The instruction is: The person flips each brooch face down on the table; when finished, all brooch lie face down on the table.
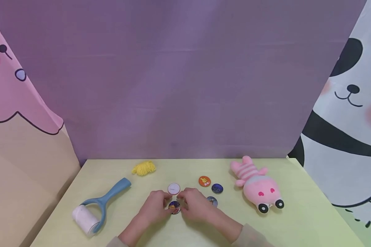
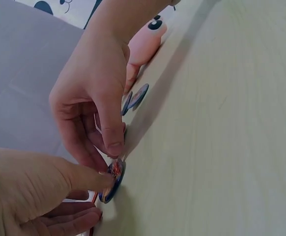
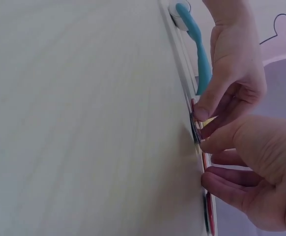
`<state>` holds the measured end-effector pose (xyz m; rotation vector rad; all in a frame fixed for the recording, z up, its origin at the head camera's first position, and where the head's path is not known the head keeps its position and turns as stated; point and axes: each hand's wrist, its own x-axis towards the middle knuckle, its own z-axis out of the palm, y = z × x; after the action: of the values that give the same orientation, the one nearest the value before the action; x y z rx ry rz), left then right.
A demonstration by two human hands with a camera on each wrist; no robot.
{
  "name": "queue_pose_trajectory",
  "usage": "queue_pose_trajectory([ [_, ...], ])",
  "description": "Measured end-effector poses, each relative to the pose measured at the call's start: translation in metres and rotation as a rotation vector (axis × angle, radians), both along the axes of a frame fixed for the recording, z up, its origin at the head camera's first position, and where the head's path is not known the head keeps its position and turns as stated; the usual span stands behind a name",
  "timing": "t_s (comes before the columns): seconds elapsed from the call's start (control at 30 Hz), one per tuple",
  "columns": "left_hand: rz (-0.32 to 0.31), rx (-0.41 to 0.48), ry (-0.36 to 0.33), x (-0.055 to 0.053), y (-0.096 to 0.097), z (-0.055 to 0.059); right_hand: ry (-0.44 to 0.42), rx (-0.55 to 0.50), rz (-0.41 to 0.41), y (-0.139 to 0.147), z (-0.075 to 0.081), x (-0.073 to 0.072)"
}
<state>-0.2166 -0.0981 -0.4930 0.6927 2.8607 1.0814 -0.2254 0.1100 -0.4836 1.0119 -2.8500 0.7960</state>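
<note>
A dark, colourful round button badge (image 1: 174,207) is between my two hands near the front middle of the table. My left hand (image 1: 156,207) holds its left edge, and the left thumb lies over its face in the left wrist view. From the other side, my right hand (image 1: 195,204) grips the right edge with thumb and curled fingers. Just beyond the fingertips a badge with a white back (image 1: 173,189) lies face down. Right of it are an orange badge (image 1: 204,181), a dark blue badge (image 1: 217,188) and a bluish badge (image 1: 213,201), partly hidden by the right hand.
A lint roller (image 1: 102,202) with a blue handle and white roll lies at the left. Yellow yarn (image 1: 144,168) sits near the back edge. On the right is a pink plush toy (image 1: 257,185). A purple cloth (image 1: 185,85) hangs behind the table.
</note>
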Motion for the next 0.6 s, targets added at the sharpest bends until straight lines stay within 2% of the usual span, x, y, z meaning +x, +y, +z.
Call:
queue_pose_trajectory([
  [0.2, -0.036, -0.009, 0.019, 0.0021, -0.0009, -0.005, 0.026, 0.051, -0.014, 0.0009, -0.0008, 0.0057],
  [0.33, -0.038, -0.029, 0.044, 0.0043, -0.0016, -0.0067, 0.044, 0.074, -0.004, -0.0003, -0.0028, 0.0061],
  [0.6, -0.052, 0.002, 0.078, 0.0053, -0.0032, -0.0062, 0.051, 0.042, 0.024, -0.0041, -0.0049, 0.0053],
])
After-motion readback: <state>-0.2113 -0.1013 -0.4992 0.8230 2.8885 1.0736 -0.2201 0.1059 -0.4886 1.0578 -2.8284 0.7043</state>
